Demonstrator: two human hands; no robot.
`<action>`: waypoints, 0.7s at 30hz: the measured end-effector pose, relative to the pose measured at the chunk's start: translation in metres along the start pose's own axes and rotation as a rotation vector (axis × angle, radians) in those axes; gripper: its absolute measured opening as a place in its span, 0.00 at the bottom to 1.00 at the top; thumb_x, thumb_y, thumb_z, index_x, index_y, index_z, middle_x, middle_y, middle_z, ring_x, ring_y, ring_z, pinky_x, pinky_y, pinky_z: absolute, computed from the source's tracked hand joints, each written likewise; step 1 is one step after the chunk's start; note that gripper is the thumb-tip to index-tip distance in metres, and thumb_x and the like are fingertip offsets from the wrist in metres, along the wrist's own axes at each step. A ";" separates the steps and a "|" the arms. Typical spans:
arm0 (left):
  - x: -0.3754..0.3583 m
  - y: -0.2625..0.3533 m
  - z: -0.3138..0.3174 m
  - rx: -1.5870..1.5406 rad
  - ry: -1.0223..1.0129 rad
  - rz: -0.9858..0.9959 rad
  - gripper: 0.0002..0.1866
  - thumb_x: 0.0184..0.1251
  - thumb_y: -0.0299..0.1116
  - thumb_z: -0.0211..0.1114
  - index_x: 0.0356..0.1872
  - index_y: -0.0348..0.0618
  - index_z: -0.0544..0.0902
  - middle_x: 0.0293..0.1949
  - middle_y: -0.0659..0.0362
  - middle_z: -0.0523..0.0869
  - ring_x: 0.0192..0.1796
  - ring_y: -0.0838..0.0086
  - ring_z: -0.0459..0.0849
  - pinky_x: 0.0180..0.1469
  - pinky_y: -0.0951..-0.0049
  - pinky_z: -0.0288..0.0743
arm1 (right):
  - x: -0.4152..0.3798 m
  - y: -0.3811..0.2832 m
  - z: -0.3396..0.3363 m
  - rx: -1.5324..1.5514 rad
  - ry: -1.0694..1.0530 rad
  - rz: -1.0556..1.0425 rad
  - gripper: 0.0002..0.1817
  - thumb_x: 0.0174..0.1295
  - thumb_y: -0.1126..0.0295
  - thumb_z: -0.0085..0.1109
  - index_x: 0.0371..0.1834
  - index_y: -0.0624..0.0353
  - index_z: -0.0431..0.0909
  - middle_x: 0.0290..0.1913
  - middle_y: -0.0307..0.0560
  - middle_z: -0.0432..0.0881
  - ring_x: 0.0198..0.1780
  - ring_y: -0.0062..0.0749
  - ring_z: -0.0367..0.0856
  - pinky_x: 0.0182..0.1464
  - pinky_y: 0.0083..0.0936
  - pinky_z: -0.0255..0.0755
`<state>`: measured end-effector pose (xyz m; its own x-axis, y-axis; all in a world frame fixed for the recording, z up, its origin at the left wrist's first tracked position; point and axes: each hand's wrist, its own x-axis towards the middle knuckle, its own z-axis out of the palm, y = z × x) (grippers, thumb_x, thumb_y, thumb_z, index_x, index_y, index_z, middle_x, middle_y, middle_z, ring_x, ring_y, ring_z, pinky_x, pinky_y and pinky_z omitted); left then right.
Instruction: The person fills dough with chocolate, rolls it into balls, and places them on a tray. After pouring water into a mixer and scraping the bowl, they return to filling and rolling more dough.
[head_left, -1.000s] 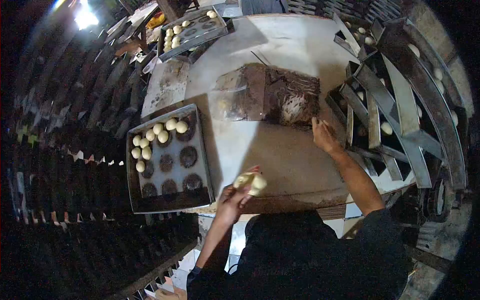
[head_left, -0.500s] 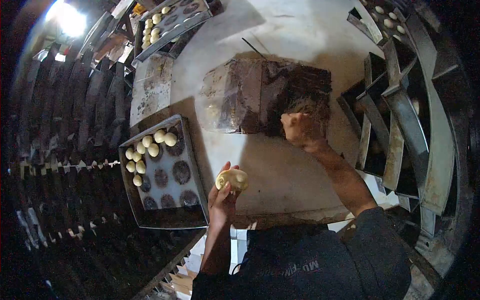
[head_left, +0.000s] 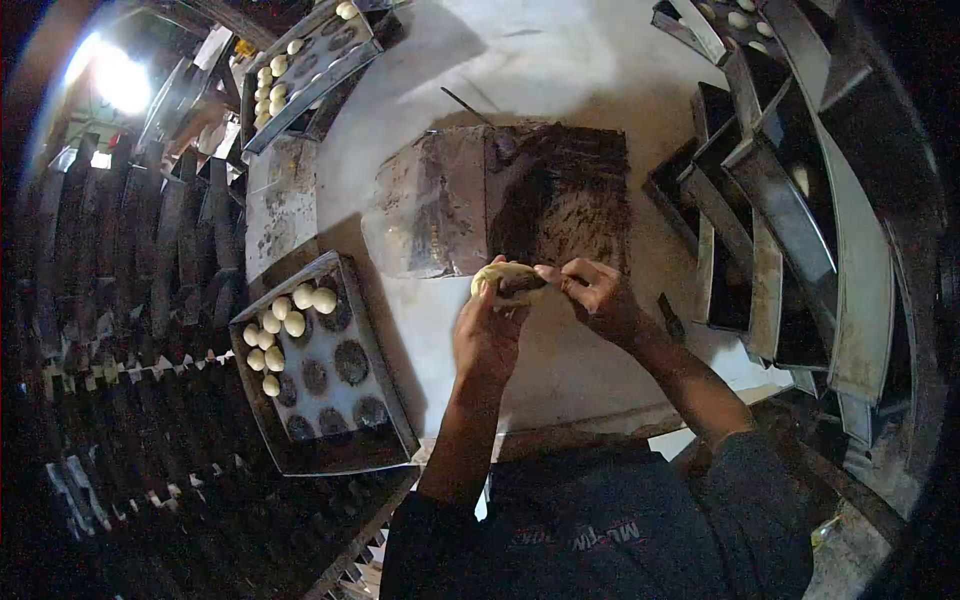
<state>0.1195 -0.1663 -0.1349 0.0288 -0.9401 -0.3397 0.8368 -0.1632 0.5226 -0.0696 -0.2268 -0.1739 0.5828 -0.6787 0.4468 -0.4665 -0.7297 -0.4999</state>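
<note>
Pale dough (head_left: 492,277) sits in my left hand (head_left: 488,335), its fingers curled round it, near the table's front. A dark brown patch shows on the dough's right part. At its right edge, my right hand (head_left: 598,297) has thumb and fingers pinched together; what they hold, if anything, is too small to tell. Just beyond both hands lies a dark brown mass (head_left: 580,185) on a clear plastic sheet (head_left: 425,205). Several round dough balls (head_left: 294,323) rest in the back left part of a metal tray (head_left: 403,425) on the left.
A thin dark stick (head_left: 465,104) lies behind the brown mass. Another tray (head_left: 320,86) with dough balls stands at the back left. Metal trays (head_left: 785,195) are stacked on the right, and a dark flat tool (head_left: 671,320) lies right of my right hand.
My right hand has come from the brown mass to the dough. My left hand has moved up and right with the dough, which now shows a brown patch. The view has shifted slightly.
</note>
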 end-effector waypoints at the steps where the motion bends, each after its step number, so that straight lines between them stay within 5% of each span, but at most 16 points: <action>1: -0.003 -0.001 -0.001 0.016 0.016 -0.001 0.24 0.76 0.37 0.52 0.65 0.32 0.65 0.59 0.51 0.75 0.61 0.64 0.76 0.63 0.63 0.73 | -0.004 0.000 -0.005 -0.063 0.005 -0.010 0.23 0.59 0.79 0.56 0.59 0.54 0.78 0.34 0.45 0.77 0.34 0.37 0.81 0.37 0.31 0.80; 5: -0.020 0.004 -0.011 0.008 0.041 0.064 0.23 0.76 0.36 0.53 0.64 0.31 0.66 0.58 0.50 0.76 0.59 0.64 0.78 0.63 0.63 0.74 | -0.032 0.014 -0.016 -0.360 -0.188 0.197 0.22 0.58 0.81 0.58 0.57 0.57 0.80 0.38 0.47 0.78 0.35 0.35 0.82 0.37 0.29 0.81; 8: -0.037 0.014 -0.006 0.010 0.054 0.111 0.23 0.76 0.37 0.52 0.64 0.31 0.67 0.58 0.51 0.76 0.59 0.64 0.78 0.62 0.64 0.74 | -0.034 0.016 -0.014 -0.419 0.033 0.123 0.18 0.57 0.79 0.61 0.53 0.59 0.81 0.42 0.51 0.79 0.33 0.35 0.83 0.38 0.27 0.81; 11: -0.056 0.015 -0.001 0.042 -0.003 0.107 0.25 0.77 0.40 0.51 0.65 0.32 0.67 0.59 0.51 0.76 0.59 0.65 0.78 0.62 0.65 0.74 | -0.006 -0.056 -0.021 0.290 0.104 0.268 0.12 0.56 0.75 0.65 0.44 0.62 0.84 0.46 0.51 0.80 0.44 0.42 0.83 0.43 0.32 0.80; 14: -0.079 0.018 0.001 0.034 -0.053 0.130 0.26 0.77 0.43 0.48 0.66 0.33 0.65 0.60 0.51 0.75 0.60 0.66 0.77 0.62 0.66 0.72 | -0.002 -0.102 -0.002 0.839 0.235 0.412 0.10 0.61 0.72 0.63 0.43 0.66 0.83 0.45 0.50 0.81 0.43 0.36 0.84 0.42 0.31 0.81; 17: -0.104 0.019 -0.006 0.196 -0.048 0.285 0.28 0.78 0.44 0.47 0.68 0.33 0.62 0.61 0.51 0.73 0.62 0.65 0.74 0.65 0.66 0.68 | 0.004 -0.130 0.005 1.460 0.317 0.782 0.10 0.62 0.70 0.65 0.42 0.66 0.83 0.42 0.48 0.82 0.40 0.30 0.83 0.40 0.29 0.81; 19: -0.122 0.022 -0.014 0.370 -0.025 0.424 0.29 0.78 0.44 0.46 0.69 0.32 0.59 0.62 0.51 0.71 0.64 0.63 0.72 0.67 0.66 0.64 | 0.012 -0.169 0.010 1.106 0.378 0.538 0.11 0.58 0.73 0.67 0.40 0.69 0.83 0.40 0.49 0.82 0.36 0.31 0.83 0.37 0.26 0.80; 21: -0.151 0.030 -0.012 1.384 0.143 0.930 0.32 0.71 0.40 0.55 0.67 0.30 0.59 0.61 0.41 0.69 0.66 0.45 0.65 0.71 0.52 0.52 | 0.020 -0.230 -0.020 0.458 0.351 0.108 0.11 0.57 0.74 0.67 0.39 0.71 0.82 0.38 0.49 0.81 0.35 0.30 0.83 0.37 0.24 0.79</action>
<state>0.1465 -0.0261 -0.0773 0.3158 -0.8416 0.4382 -0.5715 0.2000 0.7959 0.0362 -0.0746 -0.0351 0.2563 -0.7909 0.5557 -0.1306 -0.5980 -0.7908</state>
